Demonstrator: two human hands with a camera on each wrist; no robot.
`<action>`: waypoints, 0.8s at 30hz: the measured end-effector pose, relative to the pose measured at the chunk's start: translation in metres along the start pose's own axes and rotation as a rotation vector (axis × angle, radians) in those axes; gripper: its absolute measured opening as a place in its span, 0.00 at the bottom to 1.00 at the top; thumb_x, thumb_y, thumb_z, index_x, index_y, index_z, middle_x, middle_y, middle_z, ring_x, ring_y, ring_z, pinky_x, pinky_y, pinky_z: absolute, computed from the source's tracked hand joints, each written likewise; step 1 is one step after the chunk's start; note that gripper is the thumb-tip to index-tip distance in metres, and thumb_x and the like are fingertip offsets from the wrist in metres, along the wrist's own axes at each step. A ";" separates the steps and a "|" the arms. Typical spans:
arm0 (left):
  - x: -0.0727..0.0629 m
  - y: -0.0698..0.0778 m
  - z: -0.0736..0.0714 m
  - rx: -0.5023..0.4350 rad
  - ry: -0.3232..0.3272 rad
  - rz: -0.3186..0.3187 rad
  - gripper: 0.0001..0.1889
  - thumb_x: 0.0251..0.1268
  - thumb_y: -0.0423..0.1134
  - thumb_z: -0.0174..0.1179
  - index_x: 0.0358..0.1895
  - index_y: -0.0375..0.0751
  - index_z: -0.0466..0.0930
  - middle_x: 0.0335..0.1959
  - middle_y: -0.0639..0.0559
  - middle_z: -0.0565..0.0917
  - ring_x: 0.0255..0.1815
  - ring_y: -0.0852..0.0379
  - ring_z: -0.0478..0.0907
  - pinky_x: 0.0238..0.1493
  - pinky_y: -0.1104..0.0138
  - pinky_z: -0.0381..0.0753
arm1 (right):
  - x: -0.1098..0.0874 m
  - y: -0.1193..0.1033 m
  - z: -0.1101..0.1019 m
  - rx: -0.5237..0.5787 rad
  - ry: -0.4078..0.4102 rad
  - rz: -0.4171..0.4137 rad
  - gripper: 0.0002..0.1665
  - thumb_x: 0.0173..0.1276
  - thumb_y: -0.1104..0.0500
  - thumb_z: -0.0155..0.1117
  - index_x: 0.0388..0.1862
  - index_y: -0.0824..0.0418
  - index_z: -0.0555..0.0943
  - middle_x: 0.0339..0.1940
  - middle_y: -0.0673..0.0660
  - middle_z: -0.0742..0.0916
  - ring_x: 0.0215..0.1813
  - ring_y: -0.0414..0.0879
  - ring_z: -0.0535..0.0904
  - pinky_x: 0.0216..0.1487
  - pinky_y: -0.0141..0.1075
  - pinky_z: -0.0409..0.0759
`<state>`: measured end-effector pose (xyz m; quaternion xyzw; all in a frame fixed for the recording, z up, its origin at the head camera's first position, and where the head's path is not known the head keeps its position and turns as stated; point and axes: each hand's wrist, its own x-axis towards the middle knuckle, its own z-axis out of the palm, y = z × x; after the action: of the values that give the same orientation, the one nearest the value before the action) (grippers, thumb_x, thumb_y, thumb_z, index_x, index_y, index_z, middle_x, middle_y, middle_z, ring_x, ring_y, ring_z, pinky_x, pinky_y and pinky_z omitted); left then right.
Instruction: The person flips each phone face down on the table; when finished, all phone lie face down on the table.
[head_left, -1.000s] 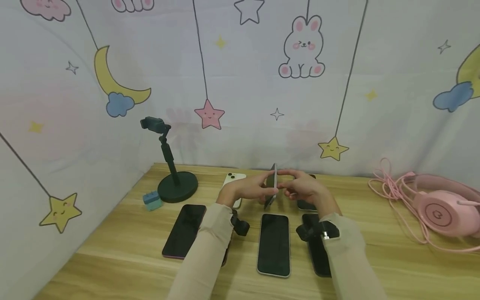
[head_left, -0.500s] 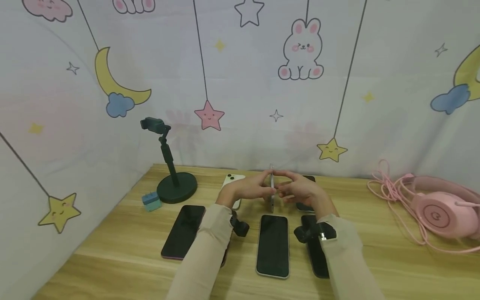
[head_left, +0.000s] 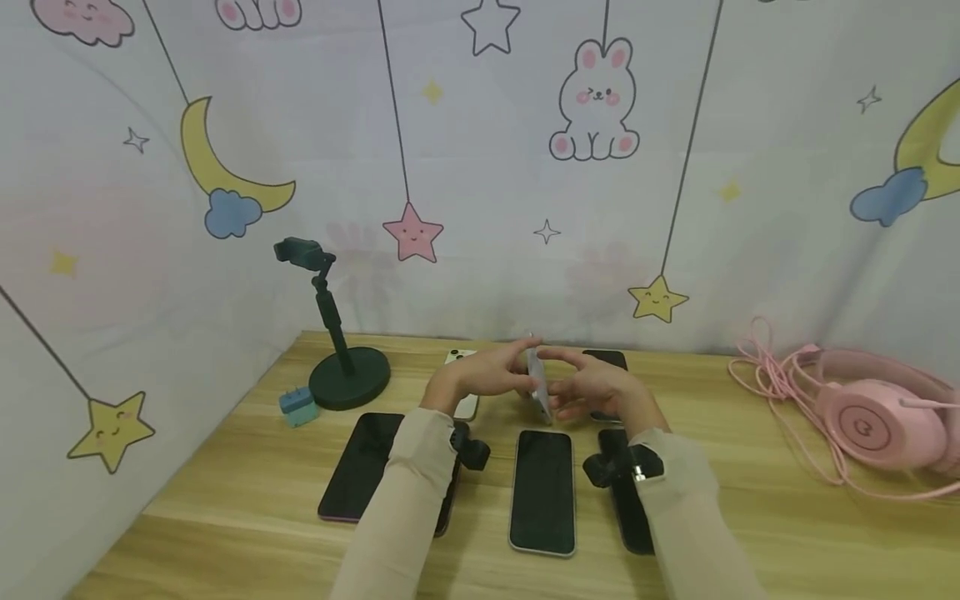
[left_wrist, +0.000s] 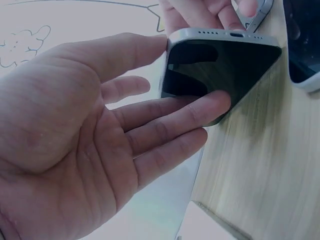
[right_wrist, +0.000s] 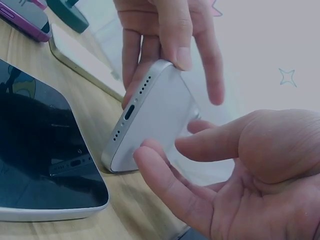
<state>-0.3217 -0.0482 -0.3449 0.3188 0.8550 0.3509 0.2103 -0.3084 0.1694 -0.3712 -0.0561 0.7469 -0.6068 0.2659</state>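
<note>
One pale cartoon-print cloth (head_left: 480, 125) backs the scene I get; wood-grain table (head_left: 825, 550) under it. Beige sleeves (head_left: 393, 500) block my head view, hiding parts of the flat phones. Pink headset (head_left: 900, 421), cable tangled, far right, well apart. Black stand (head_left: 349, 377), left. Right hand (head_left: 600, 385): fingers loosely bent, gripping nothing I can see; contact unclear. Left hand (head_left: 487, 371): pinches held phone, thumb at a corner, fingers against screen. Six flat phones around; middle phone (head_left: 542, 492) unobstructed, purple-edged phone (head_left: 360, 462) beside left sleeve. Held phone (head_left: 538, 385): between the hands, on edge, slightly tilted; table contact, I can't tell. Silver frame, plain pale back facing right hand, glossy black screen facing left. Port and speaker holes toward the person.
</note>
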 end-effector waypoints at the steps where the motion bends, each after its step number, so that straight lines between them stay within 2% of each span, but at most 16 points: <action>1: -0.001 0.000 0.000 0.000 -0.001 0.000 0.36 0.77 0.39 0.54 0.81 0.47 0.46 0.50 0.47 0.85 0.56 0.53 0.80 0.63 0.51 0.71 | 0.000 0.001 0.000 0.000 0.004 0.003 0.40 0.75 0.71 0.54 0.81 0.48 0.57 0.46 0.66 0.81 0.38 0.48 0.84 0.43 0.44 0.85; 7: -0.003 -0.005 -0.002 -0.005 0.016 -0.013 0.36 0.75 0.41 0.57 0.80 0.48 0.52 0.61 0.39 0.80 0.61 0.49 0.78 0.62 0.52 0.73 | 0.001 0.003 -0.002 0.005 0.019 0.019 0.41 0.75 0.70 0.55 0.81 0.47 0.57 0.47 0.64 0.81 0.38 0.48 0.84 0.41 0.43 0.85; 10: -0.005 -0.007 -0.003 0.010 0.032 -0.024 0.35 0.74 0.41 0.59 0.80 0.49 0.54 0.64 0.38 0.78 0.62 0.48 0.77 0.61 0.52 0.74 | 0.003 0.006 -0.001 0.008 0.001 0.016 0.41 0.75 0.70 0.55 0.81 0.48 0.57 0.49 0.64 0.82 0.38 0.47 0.83 0.39 0.42 0.85; 14: -0.007 -0.009 -0.005 0.036 0.022 -0.028 0.35 0.72 0.40 0.60 0.78 0.46 0.58 0.62 0.39 0.79 0.60 0.49 0.78 0.60 0.53 0.75 | 0.005 0.008 0.002 0.008 -0.011 0.026 0.41 0.75 0.69 0.57 0.81 0.49 0.57 0.48 0.64 0.82 0.38 0.47 0.83 0.38 0.41 0.85; 20: -0.005 -0.009 -0.007 0.072 0.033 -0.010 0.32 0.71 0.41 0.62 0.76 0.45 0.64 0.61 0.38 0.79 0.59 0.50 0.78 0.59 0.54 0.76 | 0.003 0.004 0.001 -0.023 0.028 0.042 0.38 0.75 0.68 0.56 0.80 0.49 0.59 0.44 0.63 0.83 0.34 0.47 0.83 0.36 0.41 0.84; 24: -0.006 -0.008 -0.008 0.115 0.038 -0.001 0.30 0.71 0.41 0.62 0.75 0.46 0.66 0.56 0.42 0.82 0.53 0.53 0.80 0.55 0.57 0.77 | 0.004 0.001 0.000 -0.040 0.020 0.042 0.36 0.76 0.67 0.54 0.80 0.50 0.59 0.44 0.63 0.82 0.32 0.46 0.81 0.34 0.39 0.83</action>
<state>-0.3259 -0.0607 -0.3447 0.3231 0.8777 0.3071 0.1757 -0.3117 0.1678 -0.3735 -0.0396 0.7625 -0.5867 0.2698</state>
